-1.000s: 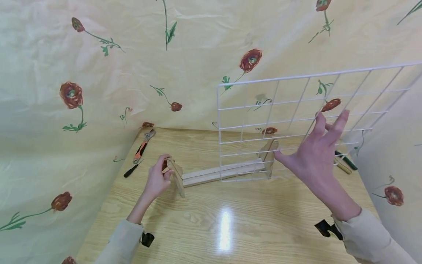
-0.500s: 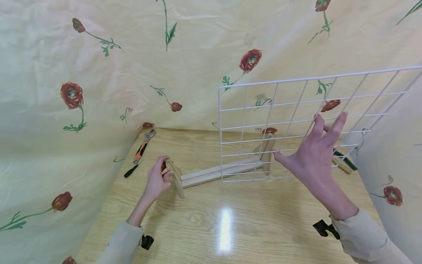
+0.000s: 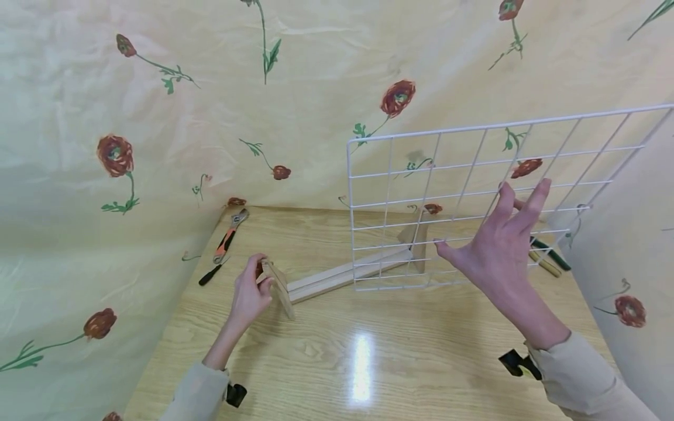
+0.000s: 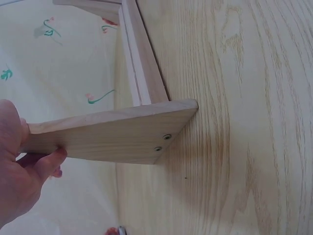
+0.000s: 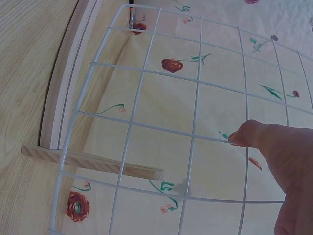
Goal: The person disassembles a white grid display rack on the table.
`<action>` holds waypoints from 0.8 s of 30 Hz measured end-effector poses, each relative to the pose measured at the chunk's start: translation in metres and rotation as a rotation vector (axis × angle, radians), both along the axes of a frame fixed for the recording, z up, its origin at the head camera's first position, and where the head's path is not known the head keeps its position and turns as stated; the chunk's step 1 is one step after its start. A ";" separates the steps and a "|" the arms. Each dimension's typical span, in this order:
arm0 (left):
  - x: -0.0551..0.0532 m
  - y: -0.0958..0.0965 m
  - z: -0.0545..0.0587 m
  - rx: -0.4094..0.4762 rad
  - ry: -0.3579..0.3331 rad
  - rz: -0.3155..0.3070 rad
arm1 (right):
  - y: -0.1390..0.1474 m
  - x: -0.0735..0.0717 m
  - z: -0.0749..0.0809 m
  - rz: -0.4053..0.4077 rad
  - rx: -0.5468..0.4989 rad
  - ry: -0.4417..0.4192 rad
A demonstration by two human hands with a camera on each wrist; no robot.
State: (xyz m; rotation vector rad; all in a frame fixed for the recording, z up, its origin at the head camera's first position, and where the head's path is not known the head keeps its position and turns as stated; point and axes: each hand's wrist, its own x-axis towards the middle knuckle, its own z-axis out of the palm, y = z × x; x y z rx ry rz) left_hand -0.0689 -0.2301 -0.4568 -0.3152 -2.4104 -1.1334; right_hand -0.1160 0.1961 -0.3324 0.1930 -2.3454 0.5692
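Eight o'clock: left hand (image 3: 251,293) pinching a wooden board (image 3: 277,287); three o'clock: right hand (image 3: 495,248) grasping a white wire grid (image 3: 487,127).

Hands: two, both mine, left hand (image 3: 251,292) and right hand (image 3: 497,254). My sleeves: two, left sleeve (image 3: 197,389), right sleeve (image 3: 587,377). Black wrist clips (image 3: 236,394) on me: two, one per arm. White wire grid (image 3: 439,133): one. Wooden end boards: two, left end board (image 3: 279,290) and right end board (image 5: 98,163). Slats (image 3: 332,280) between them: I count two. Screw heads (image 4: 167,137) on the board I pinch: two visible. Adjustable wrench (image 3: 229,235): one. Screwdriver (image 3: 212,273): one. Rod-like items off to my right: two, green rod (image 3: 551,254) and yellowish rod (image 3: 546,264); can't tell what they are. Table (image 3: 316,374): one. Printed flowers (image 3: 398,98): many, some cut off, I can't total them.
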 end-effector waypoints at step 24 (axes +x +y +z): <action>0.013 -0.006 -0.010 0.041 0.116 -0.007 | -0.006 -0.002 -0.001 -0.007 -0.023 -0.011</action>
